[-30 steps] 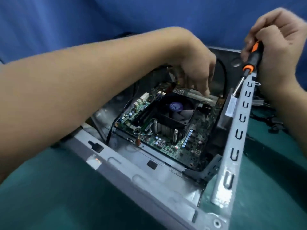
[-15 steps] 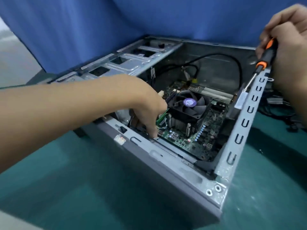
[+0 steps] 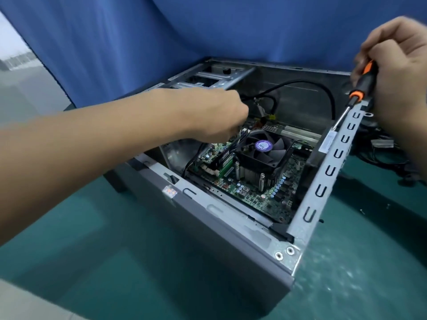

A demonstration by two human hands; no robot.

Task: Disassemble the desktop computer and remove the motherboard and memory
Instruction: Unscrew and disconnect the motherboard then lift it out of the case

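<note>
One grey sheet-metal desktop computer case (image 3: 208, 229) lies side-up and open on a teal-green table surface (image 3: 115, 262), with a blue cloth backdrop (image 3: 161, 42) behind it. Inside, flat on the case floor, sits one green motherboard (image 3: 261, 195), in place. At its centre is one black square cooler fan (image 3: 265, 148). The fan hub carries one round purple sticker (image 3: 263, 145) with printed writing too small to read. Two silver spring posts (image 3: 261, 181) show at the heatsink's near side. Left of the fan stands a green memory module (image 3: 225, 165) upright in its slot; one is counted, though a second may be hidden beside it in the blur. One black cable (image 3: 323, 88) arcs across the rear wall. The right rim (image 3: 298, 225) shows seven U-shaped slots and two round screw holes at the near corner. One white label (image 3: 328, 140) on the inner right wall is unreadable. The left hand (image 3: 219, 116) reaches into the case over the board's far left corner; its fingertips are hidden, so I cannot tell whether it grips anything. The right hand (image 3: 397, 72) is curled round one black-and-orange-handled screwdriver (image 3: 362, 86), whose tip points down near the white label. A tangle of loose black cables (image 3: 388, 158) lies on the table outside the case, to the right.
</note>
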